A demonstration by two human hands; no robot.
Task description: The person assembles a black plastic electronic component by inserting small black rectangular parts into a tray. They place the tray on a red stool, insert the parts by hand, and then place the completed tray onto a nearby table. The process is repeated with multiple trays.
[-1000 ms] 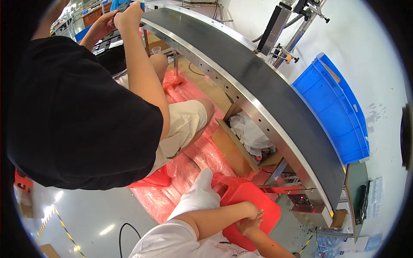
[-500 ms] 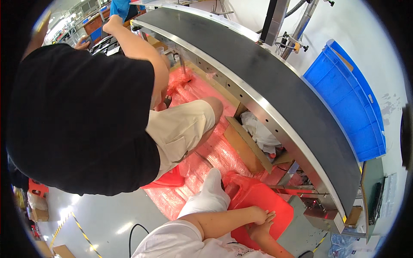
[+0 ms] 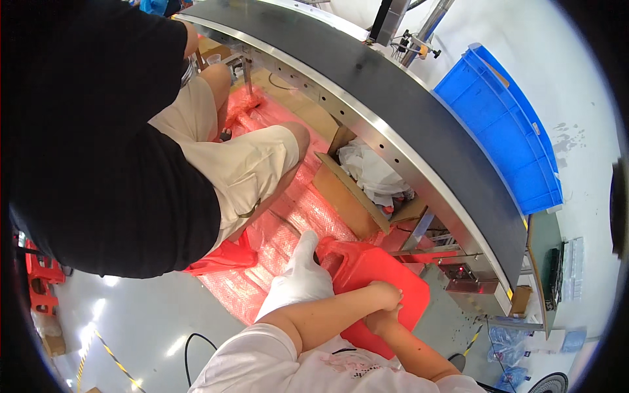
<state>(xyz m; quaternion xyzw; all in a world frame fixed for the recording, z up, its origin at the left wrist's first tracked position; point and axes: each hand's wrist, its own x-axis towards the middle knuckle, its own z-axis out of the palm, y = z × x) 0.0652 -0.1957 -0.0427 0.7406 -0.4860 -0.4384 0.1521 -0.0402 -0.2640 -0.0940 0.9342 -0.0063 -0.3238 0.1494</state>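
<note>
My left hand [image 3: 385,297] and my right hand [image 3: 380,321] rest against each other above a red plastic stool [image 3: 411,285]. The left hand's fingers are curled closed, with no object showing in them. Those of the right hand are mostly hidden. My white-clad leg [image 3: 298,288] reaches forward beside the stool, onto red bubble wrap [image 3: 262,229] that covers the floor. Left of me sits another person in a black shirt [image 3: 111,157] and beige shorts [image 3: 229,173], on a red seat [image 3: 226,259]; that person's hands are out of sight.
A long conveyor with a dark belt [image 3: 386,92] curves across the far side to the right. Beneath it stands an open cardboard box [image 3: 350,200] with white plastic bags [image 3: 373,170]. A blue crate [image 3: 504,128] leans beyond the belt. Red stools [image 3: 42,281] stand at far left.
My view has shifted right and slightly down, so the scene sits further left and higher. My hands have drawn closer together, hiding the fingers that stuck out earlier. The other person's hands have left view.
</note>
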